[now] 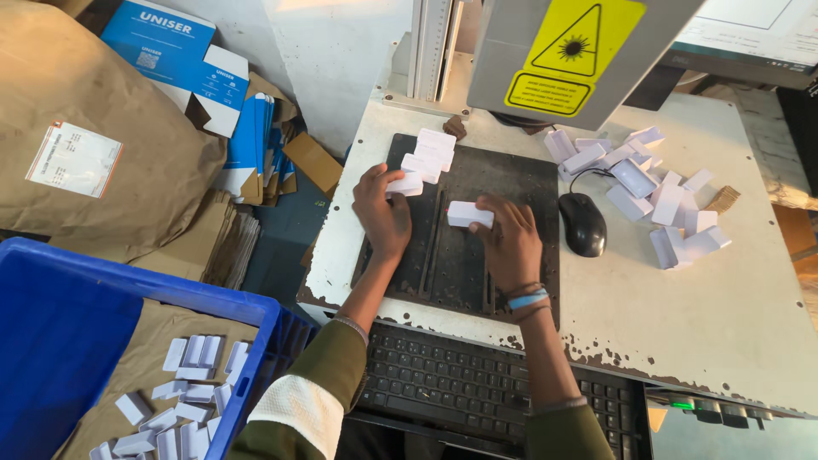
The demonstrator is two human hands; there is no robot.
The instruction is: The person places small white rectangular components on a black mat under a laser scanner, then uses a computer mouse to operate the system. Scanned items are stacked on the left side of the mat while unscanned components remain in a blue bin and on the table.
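Observation:
My left hand (381, 213) rests on the black slotted plate (460, 264) and pinches a small white block (404, 184) at its upper edge. Just beyond it lie a few more white blocks (430, 152) in a short row on the plate. My right hand (509, 240) holds another white block (469, 214) flat on the plate's middle. Both hands are close together, under the grey machine head (562, 51) with a yellow warning label.
A black mouse (583, 223) sits right of the plate. A heap of white blocks (648, 192) lies on the worn white table (699, 315). A keyboard (477, 383) is below. A blue crate (77, 341) at lower left holds more white blocks (183, 392); cardboard and sacks lie behind.

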